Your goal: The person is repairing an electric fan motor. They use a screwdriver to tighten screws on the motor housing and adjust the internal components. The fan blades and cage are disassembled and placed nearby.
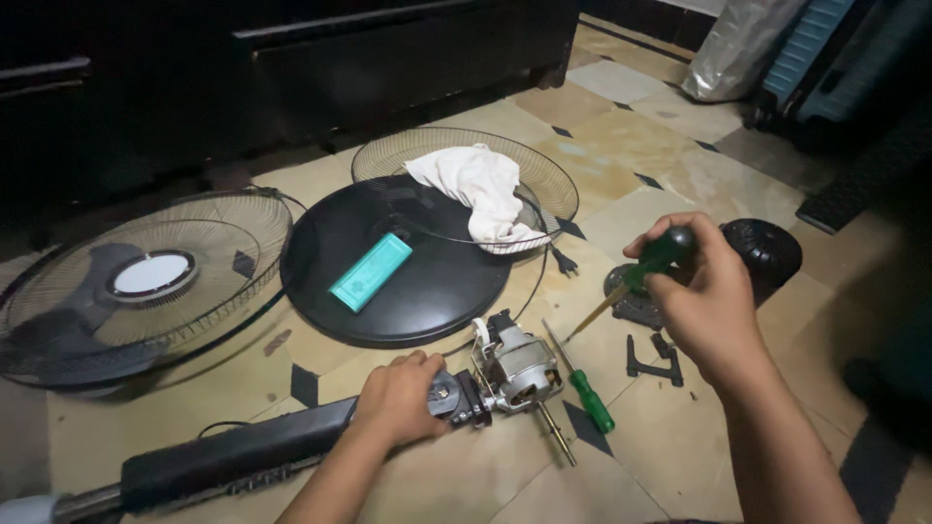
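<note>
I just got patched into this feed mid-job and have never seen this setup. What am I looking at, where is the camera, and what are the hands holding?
There is one picture, from a camera on the person's head looking down at a tiled floor. No machine: two bare hands. The left hand grips the neck of a dismantled pedestal fan, beside its exposed motor. The right hand holds a green-handled screwdriver raised above the floor. A second green screwdriver lies by the motor. Around them lie the round black fan base with a teal box on it, a wire grille holding a white cloth, another grille with the blades, and small black plastic parts.
</note>
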